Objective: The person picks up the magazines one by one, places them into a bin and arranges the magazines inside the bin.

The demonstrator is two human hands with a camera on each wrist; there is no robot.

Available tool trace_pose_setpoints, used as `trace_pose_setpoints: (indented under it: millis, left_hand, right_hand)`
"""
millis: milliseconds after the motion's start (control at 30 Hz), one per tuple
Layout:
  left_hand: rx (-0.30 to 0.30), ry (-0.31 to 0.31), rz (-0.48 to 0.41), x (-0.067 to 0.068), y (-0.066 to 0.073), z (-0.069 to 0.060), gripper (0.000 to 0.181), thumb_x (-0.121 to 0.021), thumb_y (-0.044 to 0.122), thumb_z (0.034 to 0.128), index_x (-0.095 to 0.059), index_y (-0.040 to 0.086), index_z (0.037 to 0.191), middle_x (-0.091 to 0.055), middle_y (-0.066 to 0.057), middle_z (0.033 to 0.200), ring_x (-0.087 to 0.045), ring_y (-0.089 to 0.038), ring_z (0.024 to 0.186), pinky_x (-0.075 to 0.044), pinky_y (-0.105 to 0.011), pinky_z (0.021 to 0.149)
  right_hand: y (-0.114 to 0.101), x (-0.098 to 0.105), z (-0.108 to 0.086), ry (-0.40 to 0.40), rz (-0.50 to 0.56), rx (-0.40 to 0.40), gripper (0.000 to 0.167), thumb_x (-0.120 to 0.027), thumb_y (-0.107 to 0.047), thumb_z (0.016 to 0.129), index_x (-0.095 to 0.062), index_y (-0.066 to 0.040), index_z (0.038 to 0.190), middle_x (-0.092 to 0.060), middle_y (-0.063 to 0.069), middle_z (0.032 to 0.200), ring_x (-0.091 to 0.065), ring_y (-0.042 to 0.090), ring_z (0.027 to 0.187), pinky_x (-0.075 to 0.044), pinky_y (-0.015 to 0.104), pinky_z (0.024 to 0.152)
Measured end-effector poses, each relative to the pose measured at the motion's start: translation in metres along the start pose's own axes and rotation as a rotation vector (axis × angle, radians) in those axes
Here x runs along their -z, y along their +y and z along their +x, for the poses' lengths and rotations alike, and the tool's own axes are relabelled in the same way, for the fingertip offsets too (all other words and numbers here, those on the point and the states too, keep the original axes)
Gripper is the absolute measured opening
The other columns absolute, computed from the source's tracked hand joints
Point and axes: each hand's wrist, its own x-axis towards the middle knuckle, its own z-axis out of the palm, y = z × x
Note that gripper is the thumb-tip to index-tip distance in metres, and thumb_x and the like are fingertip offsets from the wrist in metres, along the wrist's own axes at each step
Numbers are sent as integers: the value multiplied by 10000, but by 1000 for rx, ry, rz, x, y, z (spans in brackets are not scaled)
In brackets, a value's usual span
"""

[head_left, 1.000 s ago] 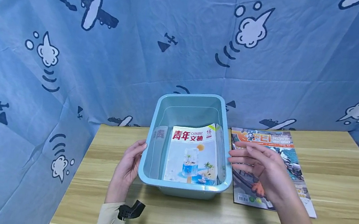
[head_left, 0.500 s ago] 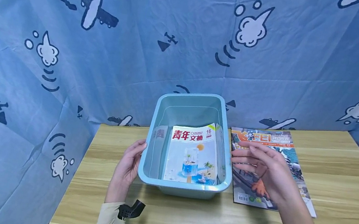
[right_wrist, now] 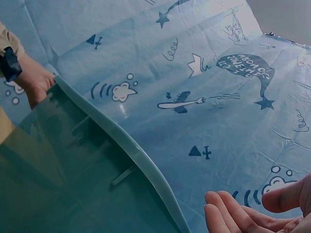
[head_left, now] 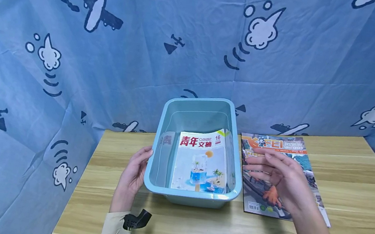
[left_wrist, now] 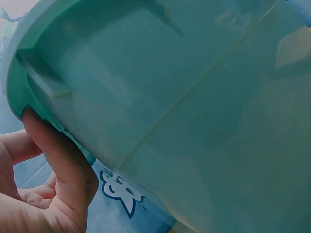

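Observation:
A light blue-green plastic bin (head_left: 191, 194) sits on the wooden table, its near end facing me. Inside it lies a magazine (head_left: 198, 164) with red title characters and a picture of an ice block. My left hand (head_left: 134, 171) grips the bin's left rim; in the left wrist view the thumb (left_wrist: 60, 150) tucks in under the lip. My right hand (head_left: 286, 179) hovers just off the bin's right side, fingers loosely bent and holding nothing. Beneath it a second magazine (head_left: 261, 203), with an orange title band, is partly hidden.
Blue cloth (head_left: 192, 33) printed with planes and clouds hangs behind and at the left of the table (head_left: 355, 176). The bin stands near the table's back edge, beside the second magazine.
My right hand has drifted slightly to the right, away from the bin's rim. The left hand, the bin and both magazines have stayed in place.

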Motion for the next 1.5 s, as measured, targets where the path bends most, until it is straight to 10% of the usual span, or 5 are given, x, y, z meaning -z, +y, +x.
trace_pose_setpoints:
  millis: [1500]
  left_hand:
    - [1,-38,-19,2,-1,0,203,-486,80,1095,-528,9,1281,-710,-124,1107,-763,-150,898,-601,-222,862]
  right_hand:
    - [-1,25,-11,-2,99,75,405,-312,9,1117,-699,8,1237,-749,201,1130,-751,304,1010,-649,401,880]
